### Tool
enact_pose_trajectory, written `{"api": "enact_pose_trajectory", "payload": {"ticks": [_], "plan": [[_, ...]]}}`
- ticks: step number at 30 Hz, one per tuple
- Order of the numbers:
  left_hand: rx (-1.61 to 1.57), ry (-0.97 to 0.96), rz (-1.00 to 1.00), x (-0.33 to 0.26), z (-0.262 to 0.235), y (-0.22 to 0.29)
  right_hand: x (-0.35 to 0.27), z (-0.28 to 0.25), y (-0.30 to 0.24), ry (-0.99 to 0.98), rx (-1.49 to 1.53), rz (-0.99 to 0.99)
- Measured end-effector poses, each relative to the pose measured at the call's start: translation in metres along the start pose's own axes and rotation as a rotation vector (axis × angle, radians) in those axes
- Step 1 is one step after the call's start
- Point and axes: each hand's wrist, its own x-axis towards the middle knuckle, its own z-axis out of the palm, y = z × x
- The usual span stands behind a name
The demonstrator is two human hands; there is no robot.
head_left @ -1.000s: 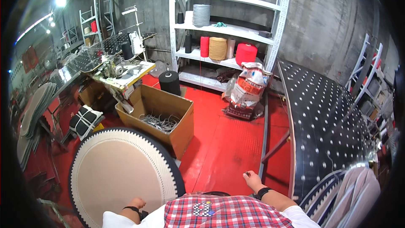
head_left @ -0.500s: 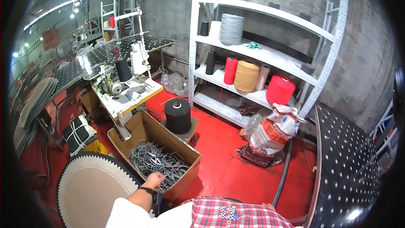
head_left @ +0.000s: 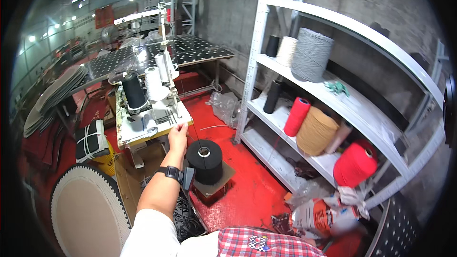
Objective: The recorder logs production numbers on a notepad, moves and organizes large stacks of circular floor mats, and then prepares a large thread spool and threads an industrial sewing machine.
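Note:
My left hand is stretched forward to the near right edge of the white sewing machine table. Its fingers are bent together in a pinch; whatever is between them is too small to make out. Just below and right of the hand, a large black yarn cone stands on a cardboard box. A thin dark thread rises from the cone, passing close to my fingers. A black wristband with a dark block is on my left wrist. My right hand does not show.
Below my forearm, an open carton holds grey-black strips. An oval beige mat stands at the left. Black and white thread cones stand by the machine. Right: a metal shelf with yarn cones and a white-orange sack.
My left hand has moved from above the strips in the carton, forward and up to the machine table's edge. The view has shifted, bringing the shelf and black cone closer.

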Motion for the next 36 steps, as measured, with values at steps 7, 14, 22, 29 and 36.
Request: {"api": "enact_pose_trajectory", "payload": {"ticks": [7,14,22,29,36], "plan": [[-0.154,0.185,0.212,0.095,0.055,0.031,0.247,-0.278,-0.191,0.225,0.69,-0.257],[-0.222,0.063,0.209,0.117,0.059,0.036,0.336,-0.423,-0.379,-0.059,0.973,-0.676],[-0.466,-0.256,-0.034,0.092,0.06,0.086,0.372,-0.49,-0.509,-0.531,1.028,-0.988],[-0.329,-0.192,-0.073,0.091,0.057,0.095,0.391,-0.505,-0.544,-0.813,0.899,-1.131],[-0.314,-0.047,-0.046,0.093,0.052,0.098,0.402,-0.506,-0.554,-0.716,0.793,-1.234]]}}
